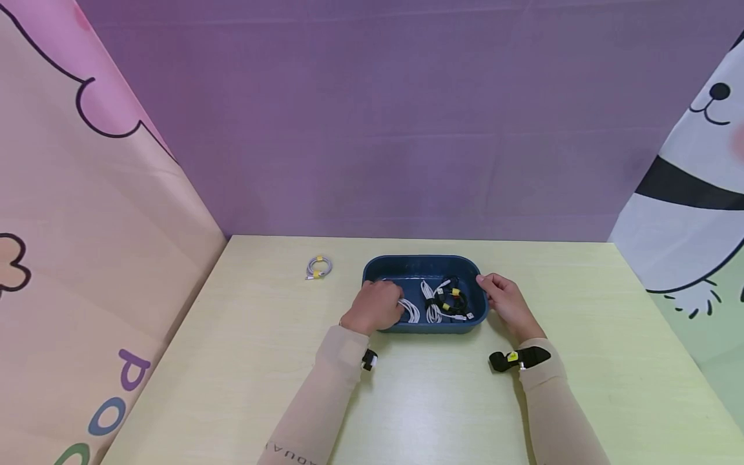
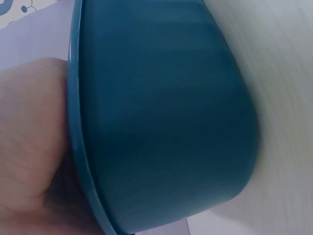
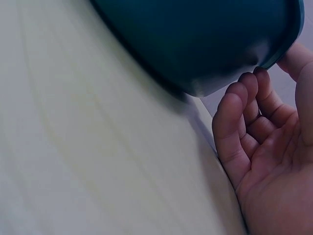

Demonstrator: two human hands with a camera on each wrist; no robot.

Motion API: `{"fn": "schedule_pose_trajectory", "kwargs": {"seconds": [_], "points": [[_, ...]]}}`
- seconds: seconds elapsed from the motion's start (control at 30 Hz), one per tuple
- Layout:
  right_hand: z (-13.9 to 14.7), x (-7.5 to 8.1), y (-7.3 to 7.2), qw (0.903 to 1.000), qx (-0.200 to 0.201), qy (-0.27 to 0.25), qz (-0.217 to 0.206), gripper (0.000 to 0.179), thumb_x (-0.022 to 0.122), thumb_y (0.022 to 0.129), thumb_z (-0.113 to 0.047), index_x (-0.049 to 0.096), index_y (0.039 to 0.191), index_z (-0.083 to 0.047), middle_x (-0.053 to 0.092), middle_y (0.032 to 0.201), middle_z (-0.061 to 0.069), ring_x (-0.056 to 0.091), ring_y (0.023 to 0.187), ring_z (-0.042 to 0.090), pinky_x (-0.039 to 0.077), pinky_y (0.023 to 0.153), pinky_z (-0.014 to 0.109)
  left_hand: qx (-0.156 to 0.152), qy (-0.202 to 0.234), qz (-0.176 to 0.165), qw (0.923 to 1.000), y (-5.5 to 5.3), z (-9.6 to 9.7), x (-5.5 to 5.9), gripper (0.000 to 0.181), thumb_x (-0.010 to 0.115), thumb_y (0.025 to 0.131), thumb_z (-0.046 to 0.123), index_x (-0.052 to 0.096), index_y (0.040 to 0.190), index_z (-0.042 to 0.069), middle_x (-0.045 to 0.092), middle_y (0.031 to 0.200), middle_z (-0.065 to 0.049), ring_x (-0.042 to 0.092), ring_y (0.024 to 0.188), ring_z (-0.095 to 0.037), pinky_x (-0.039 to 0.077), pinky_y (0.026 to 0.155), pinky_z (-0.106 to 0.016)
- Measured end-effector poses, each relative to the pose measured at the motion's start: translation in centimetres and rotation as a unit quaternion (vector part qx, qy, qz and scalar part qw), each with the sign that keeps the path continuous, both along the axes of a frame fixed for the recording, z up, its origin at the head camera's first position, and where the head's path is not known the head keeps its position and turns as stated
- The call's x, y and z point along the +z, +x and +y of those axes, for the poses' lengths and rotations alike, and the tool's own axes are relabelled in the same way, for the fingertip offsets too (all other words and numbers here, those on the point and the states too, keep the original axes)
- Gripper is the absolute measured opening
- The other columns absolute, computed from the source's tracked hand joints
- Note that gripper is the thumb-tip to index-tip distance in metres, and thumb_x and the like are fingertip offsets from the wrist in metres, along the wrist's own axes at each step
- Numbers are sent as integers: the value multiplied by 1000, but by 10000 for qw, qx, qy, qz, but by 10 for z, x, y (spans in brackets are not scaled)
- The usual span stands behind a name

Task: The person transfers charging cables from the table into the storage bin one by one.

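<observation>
A dark blue plastic bin [image 1: 427, 328] sits on the table. My left hand [image 1: 376, 306] reaches over its left end with curled fingers and holds a coiled white cable [image 1: 410, 311], which shows beside the thumb; the fingertips are hidden. The left wrist view shows the bin's outer wall [image 2: 166, 117] with the hand [image 2: 29, 137] at the rim. My right hand [image 1: 507, 302] pinches the bin's right rim, thumb on top and fingers against the outside, as the right wrist view shows the hand [image 3: 269, 142]. Inside the bin lie another white cable [image 1: 433, 310] and a black cable [image 1: 459, 303].
A coiled grey cable [image 1: 319, 266] with yellow ties lies on the table to the left of the bin. The pale wooden table [image 1: 430, 400] ends at a purple backdrop [image 1: 372, 129], with printed cloth panels on both sides.
</observation>
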State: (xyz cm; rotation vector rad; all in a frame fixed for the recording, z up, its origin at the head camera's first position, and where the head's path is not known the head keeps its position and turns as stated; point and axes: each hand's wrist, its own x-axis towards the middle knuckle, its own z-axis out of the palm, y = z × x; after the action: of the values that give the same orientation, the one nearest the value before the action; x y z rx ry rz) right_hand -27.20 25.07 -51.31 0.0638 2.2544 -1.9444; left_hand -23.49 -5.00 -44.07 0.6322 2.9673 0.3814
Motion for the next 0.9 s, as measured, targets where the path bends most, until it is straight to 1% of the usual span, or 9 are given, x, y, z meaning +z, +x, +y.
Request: {"fn": "schedule_pose_trajectory", "kwargs": {"seconds": [0.1, 0.2, 0.3, 0.37, 0.47, 0.53, 0.63, 0.73, 0.9], "points": [[-1, 0, 1, 10000, -14, 64, 25, 28, 57, 104, -41, 60, 89, -18, 51, 78, -10, 51, 78, 8, 47, 69, 21, -4, 46, 8, 10000, 1, 0, 0, 17, 63, 97, 13, 79, 102, 8, 74, 97, -5, 66, 91, -21, 48, 93, -46], [-2, 1, 3, 9999, -18, 125, 65, 31, 59, 103, -46, 59, 89, -18, 51, 79, -9, 51, 79, 8, 47, 71, 21, -9, 186, 88, 9998, 1, -2, -1, 21, 63, 97, 12, 78, 110, 6, 75, 107, -8, 69, 100, -25, 50, 98, -47], [-3, 2, 4, 9998, 2, 146, 124, 33, 59, 102, -48, 60, 89, -18, 51, 80, -9, 51, 80, 9, 47, 71, 21, -48, 510, 286, 9983, 1, -4, 0, 26, 63, 96, 9, 75, 119, 4, 74, 117, -11, 69, 106, -28, 55, 93, -45], [-3, 2, 4, 9998, -8, 141, 141, 34, 60, 101, -49, 60, 89, -18, 51, 80, -8, 51, 80, 10, 46, 71, 22, -90, 707, 494, 9962, 1, -6, 1, 26, 62, 96, 7, 75, 119, 4, 74, 115, -10, 70, 96, -26, 57, 83, -40], [-2, 1, 5, 9997, 17, 166, 154, 33, 59, 101, -49, 60, 89, -18, 50, 80, -8, 50, 81, 10, 46, 71, 22, -85, 1024, 780, 9916, 1, -11, 3, 27, 61, 95, 5, 76, 117, 5, 74, 108, -9, 61, 76, -19, 50, 68, -32], [-2, 2, 5, 9998, -7, 175, 116, 33, 59, 102, -48, 60, 89, -18, 50, 80, -8, 50, 81, 10, 46, 71, 22, -34, 1182, 938, 9885, 2, -14, 4, 27, 60, 94, 5, 76, 116, 6, 72, 100, -7, 49, 64, -15, 42, 61, -29], [-1, 1, 5, 9997, 5, 217, 115, 33, 59, 102, -48, 59, 89, -18, 50, 80, -8, 51, 81, 10, 46, 71, 22, 108, 1368, 1128, 9841, 1, -20, 4, 26, 61, 94, 7, 75, 115, 7, 69, 93, -4, 46, 64, -13, 41, 62, -29], [-1, 1, 4, 9997, 12, 194, 157, 33, 58, 103, -47, 59, 88, -18, 50, 80, -8, 51, 80, 10, 47, 71, 22, 309, 1549, 1392, 9776, 1, -25, 2, 22, 64, 94, 9, 76, 112, 9, 69, 91, -2, 53, 70, -16, 48, 67, -33], [-1, 0, 4, 9996, 24, 172, 209, 33, 58, 103, -45, 59, 84, -19, 49, 79, -8, 51, 80, 10, 47, 70, 22, 741, 1910, 1882, 9605, -3, -38, -3, 17, 66, 92, 9, 76, 106, 10, 71, 89, -4, 60, 77, -20, 51, 67, -36]]}}
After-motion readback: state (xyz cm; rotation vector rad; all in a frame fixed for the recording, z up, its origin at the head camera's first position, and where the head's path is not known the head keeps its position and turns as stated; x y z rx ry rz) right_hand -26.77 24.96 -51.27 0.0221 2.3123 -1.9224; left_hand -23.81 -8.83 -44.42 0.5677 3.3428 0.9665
